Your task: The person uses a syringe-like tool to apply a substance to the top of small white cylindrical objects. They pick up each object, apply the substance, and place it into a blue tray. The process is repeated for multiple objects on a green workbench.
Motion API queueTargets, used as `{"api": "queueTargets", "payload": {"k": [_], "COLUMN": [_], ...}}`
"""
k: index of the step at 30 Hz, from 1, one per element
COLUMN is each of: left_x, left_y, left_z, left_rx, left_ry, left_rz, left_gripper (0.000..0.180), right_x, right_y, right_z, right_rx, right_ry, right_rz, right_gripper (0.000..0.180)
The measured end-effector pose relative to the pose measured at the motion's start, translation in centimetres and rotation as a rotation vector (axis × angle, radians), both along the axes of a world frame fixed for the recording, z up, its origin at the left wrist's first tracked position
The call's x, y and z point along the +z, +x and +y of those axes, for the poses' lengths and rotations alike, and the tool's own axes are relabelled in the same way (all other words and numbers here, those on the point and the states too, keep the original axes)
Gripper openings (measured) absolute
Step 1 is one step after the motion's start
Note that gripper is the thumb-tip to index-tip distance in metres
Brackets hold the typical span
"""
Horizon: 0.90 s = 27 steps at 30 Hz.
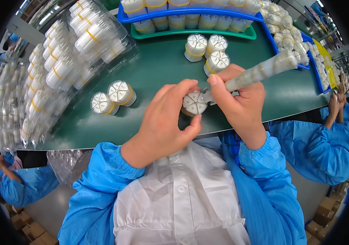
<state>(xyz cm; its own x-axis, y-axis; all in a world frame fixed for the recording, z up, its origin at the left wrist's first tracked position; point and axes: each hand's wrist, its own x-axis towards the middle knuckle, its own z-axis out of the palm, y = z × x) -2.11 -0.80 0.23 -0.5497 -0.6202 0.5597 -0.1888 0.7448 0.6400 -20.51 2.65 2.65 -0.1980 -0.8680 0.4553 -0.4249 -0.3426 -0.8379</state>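
My left hand (pixel 160 120) wraps its fingers and thumb around a short white cylinder (pixel 195 104) whose round top is split into wedges. A long tool with a pale wrapped handle (pixel 266 71) is in my right hand (pixel 241 102), gripped between thumb and fingers. Its narrow metal-looking end meets the right side of the cylinder's top; the very tip is hard to make out. To the left of my hands, two similar cylinders (pixel 121 93) with yellow bands stand side by side. Three more banded cylinders (pixel 196 45) are grouped beyond my hands.
Clear plastic trays (pixel 121 34) of banded white cylinders are stacked along the left. At the back, a blue tray (pixel 190 13) of cylinders sits above a green one (pixel 195 36). Blue bins (pixel 278 43) of white parts line the right. People in blue sleeves (pixel 321 139) work at both sides.
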Motion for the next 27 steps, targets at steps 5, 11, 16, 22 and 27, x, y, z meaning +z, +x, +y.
{"api": "queueTargets", "payload": {"k": [5, 11, 16, 22, 27], "left_x": [0.24, -0.31, -0.33, -0.25, -0.13], "left_y": [0.02, 0.16, 0.21, 0.32, 0.26], "left_z": [-0.24, 0.04, -0.04, 0.02, -0.17], "left_rx": [0.005, 0.086, -0.004, -0.032, 0.073], "left_ry": [-0.031, -0.010, 0.090, 0.133, 0.060], "left_rz": [-0.027, -0.107, 0.001, 0.008, -0.100], "left_gripper": [0.073, 0.073, 0.072, 0.073, 0.072], "right_x": [-0.21, -0.77, -0.11, -0.14, -0.12], "right_y": [0.18, 0.14, -0.13, 0.06, 0.26], "right_z": [-0.27, -0.42, -0.67, -0.88, -0.88], "right_rx": [0.021, 0.022, -0.019, 0.031, 0.037], "right_ry": [0.048, -0.060, -0.030, -0.021, -0.035], "right_rz": [-0.027, 0.033, 0.023, 0.033, 0.070], "right_gripper": [0.012, 0.011, 0.011, 0.011, 0.011]}}
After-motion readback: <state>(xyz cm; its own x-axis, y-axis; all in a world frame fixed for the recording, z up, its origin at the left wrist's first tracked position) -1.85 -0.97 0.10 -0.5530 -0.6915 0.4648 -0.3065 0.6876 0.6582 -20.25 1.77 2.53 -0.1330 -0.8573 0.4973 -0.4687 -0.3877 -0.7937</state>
